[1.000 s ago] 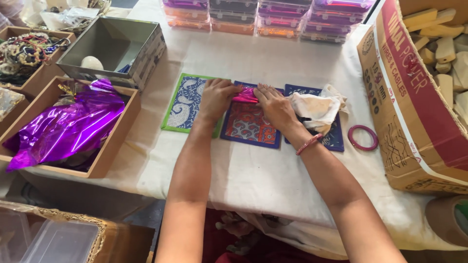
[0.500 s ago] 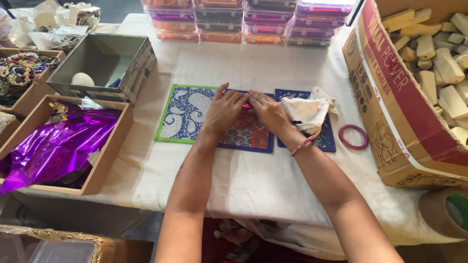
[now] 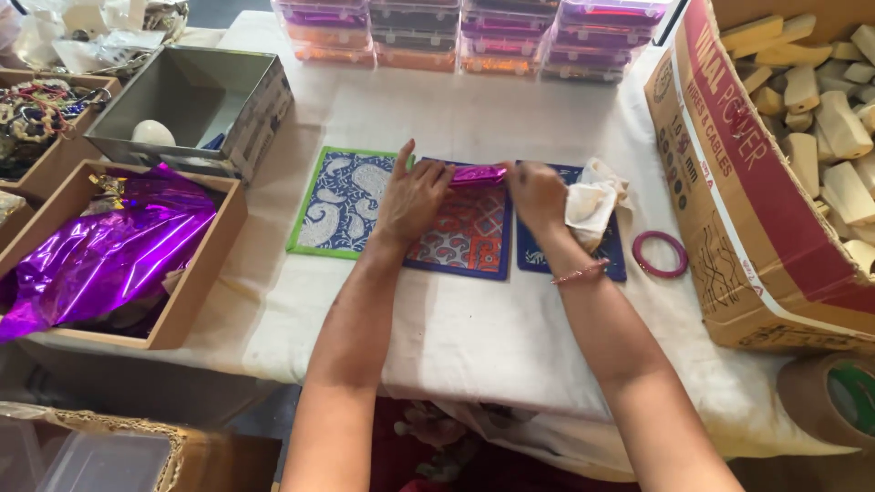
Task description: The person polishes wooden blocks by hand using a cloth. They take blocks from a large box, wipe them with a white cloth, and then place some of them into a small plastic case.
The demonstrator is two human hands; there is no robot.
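So, far left there was a shallow cardboard tray [image 3: 196, 296] stuffed with crinkly, shiny purple foil sheet [image 3: 100, 255], really glossy and creased all over. Behind it sat a grey open cardboard box [image 3: 260, 100] with a smooth white egg-shaped thing [image 3: 151, 133] inside. Everything rested on a table under an off-white cloth [image 3: 492, 337], a bit wrinkled at the front edge.

In the middle, three flat square patterned mats lay side by side: a green-edged blue one with white paisley swirls [image 3: 333, 200], a purple-edged one with a red and blue lattice print [image 3: 465, 239], and a dark blue one [image 3: 615, 255], mostly covered.

The left hand [image 3: 412, 196] lay palm down over the seam between the first two mats, fingers spread a little, its fingertips pinching the left end of a small shiny magenta foil-wrapped piece [image 3: 478, 174], a narrow flattish strip shape. The right hand [image 3: 538, 193] gripped the other end of it with curled fingers, and also had a crumpled white cloth [image 3: 591, 202] bunched against the palm side. So that foil piece sat between both hands, right at the top edge of the middle mat. A thin bangle [image 3: 581, 271] circled the right wrist.

Further right, a pink plastic ring [image 3: 660, 254] lay flat on the cloth, and then a big brown cardboard carton [image 3: 729, 228] full of pale, blocky wooden chunks [image 3: 820, 100]. Along the back edge, stacked clear plastic boxes [image 3: 474, 36].
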